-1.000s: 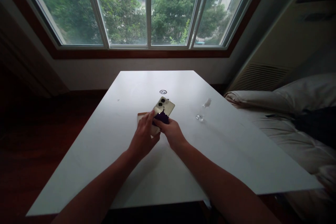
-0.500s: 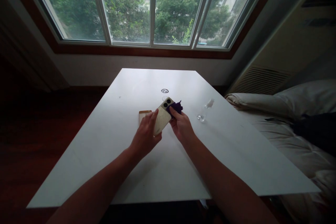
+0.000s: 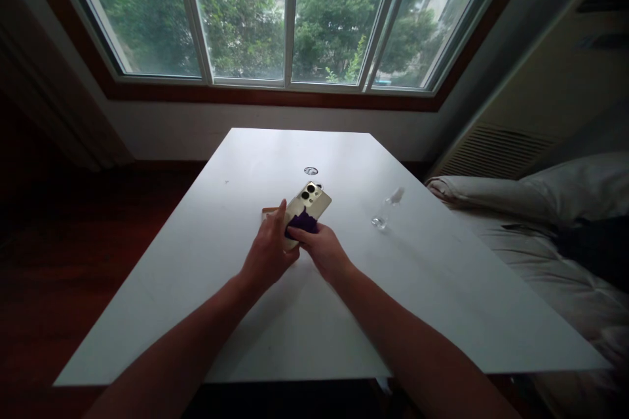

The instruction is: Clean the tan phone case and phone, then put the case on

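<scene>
Phone between left fingers, purple cloth pinched in right fingers, clear bottle on table, contents unclear.

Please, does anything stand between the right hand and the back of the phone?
Yes, a purple cloth lies between the thumb of the right hand and the back of the phone, below the camera lenses. The other fingers are mostly hidden.
</scene>
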Motion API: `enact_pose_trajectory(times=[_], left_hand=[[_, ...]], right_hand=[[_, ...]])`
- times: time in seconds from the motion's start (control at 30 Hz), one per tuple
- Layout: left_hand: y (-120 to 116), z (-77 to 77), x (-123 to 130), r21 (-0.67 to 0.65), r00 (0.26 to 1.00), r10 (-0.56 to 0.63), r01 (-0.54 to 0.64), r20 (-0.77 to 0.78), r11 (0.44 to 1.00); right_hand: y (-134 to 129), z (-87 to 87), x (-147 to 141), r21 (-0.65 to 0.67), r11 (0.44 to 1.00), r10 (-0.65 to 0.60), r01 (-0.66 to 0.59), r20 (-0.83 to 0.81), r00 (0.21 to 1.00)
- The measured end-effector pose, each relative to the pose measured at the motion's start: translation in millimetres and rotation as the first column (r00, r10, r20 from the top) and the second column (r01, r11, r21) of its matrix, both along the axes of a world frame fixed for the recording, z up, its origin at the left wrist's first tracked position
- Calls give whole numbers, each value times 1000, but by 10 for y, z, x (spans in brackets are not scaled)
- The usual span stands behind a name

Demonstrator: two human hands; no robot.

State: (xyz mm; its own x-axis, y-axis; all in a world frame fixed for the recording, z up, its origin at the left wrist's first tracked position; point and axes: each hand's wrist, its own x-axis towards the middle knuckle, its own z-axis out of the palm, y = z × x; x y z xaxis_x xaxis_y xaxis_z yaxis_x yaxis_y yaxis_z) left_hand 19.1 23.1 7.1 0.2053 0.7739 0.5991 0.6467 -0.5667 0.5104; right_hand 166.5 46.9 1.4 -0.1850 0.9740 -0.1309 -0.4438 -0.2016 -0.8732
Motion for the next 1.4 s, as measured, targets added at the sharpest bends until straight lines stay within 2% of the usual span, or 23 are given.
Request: enact_pose_trajectory(times=[0.17, 0.3, 0.4, 0.67, 0.9, 1.2, 1.4], left_hand=[[-12, 56, 79, -17, 999, -16, 16, 31, 1000], [-44, 41, 119, -38, 999, -31, 32, 27, 999], [-66, 35, 119, -42, 999, -24, 25, 22, 999], [-58, 9, 41, 10, 998, -42, 42, 45, 999], [-65, 9, 61, 3, 998, -11, 11, 56, 1000], [-66, -14, 102, -41, 998, 9, -6, 62, 999], [-68, -21, 105, -72, 998, -5, 9, 56, 997]], right_hand=[[134, 175, 162, -14, 990, -141, 140, -101, 985], [289, 277, 354, -50, 956, -294, 290, -177, 939], [342, 306, 426, -42, 942, -333, 333, -232, 914], [226, 299, 262, -28, 947, -318, 321, -227, 920], [128, 246, 155, 9, 971, -237, 241, -153, 959], [118, 170, 203, 60, 982, -173, 177, -72, 982], [128, 149, 219, 67, 978, -197, 198, -16, 980]])
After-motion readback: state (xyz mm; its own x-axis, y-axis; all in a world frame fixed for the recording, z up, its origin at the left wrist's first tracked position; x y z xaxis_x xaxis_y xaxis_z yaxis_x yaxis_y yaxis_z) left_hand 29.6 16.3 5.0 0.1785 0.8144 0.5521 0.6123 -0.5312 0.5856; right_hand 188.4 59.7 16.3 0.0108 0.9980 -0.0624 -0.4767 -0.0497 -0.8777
